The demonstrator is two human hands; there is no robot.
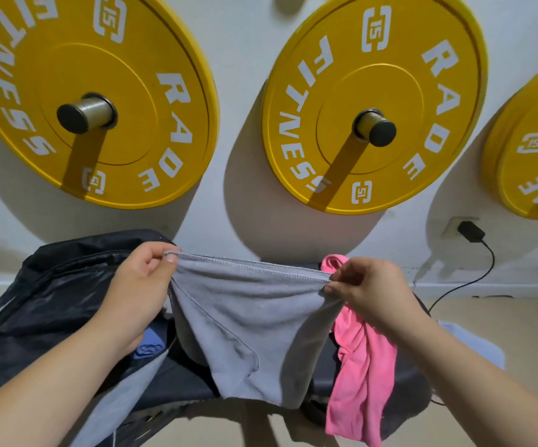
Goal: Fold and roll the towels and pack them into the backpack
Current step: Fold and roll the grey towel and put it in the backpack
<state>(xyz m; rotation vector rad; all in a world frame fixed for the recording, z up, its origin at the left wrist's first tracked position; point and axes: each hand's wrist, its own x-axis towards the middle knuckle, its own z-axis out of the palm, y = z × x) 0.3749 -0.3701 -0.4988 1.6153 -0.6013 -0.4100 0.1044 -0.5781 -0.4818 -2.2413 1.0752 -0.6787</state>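
Corners of the towel [248,317] sit pinched in left hand [138,285] and right hand [371,285] — best to keep the edge taut and level before folding.

yellow weight plates [138,69], wall socket [452,226], black charger [471,232]

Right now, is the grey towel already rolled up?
No, the grey towel hangs unrolled, its top edge pinched by the left hand and the right hand.

Left: backpack [51,301] on the bench [409,391]. Centre: towel [245,317] hung between left hand [132,285] and right hand [367,291], above the bench. Just right: second towel [358,366] draped over the bench. Far wall: weight plates [325,124]. Far right: charger [471,231] in a wall socket.
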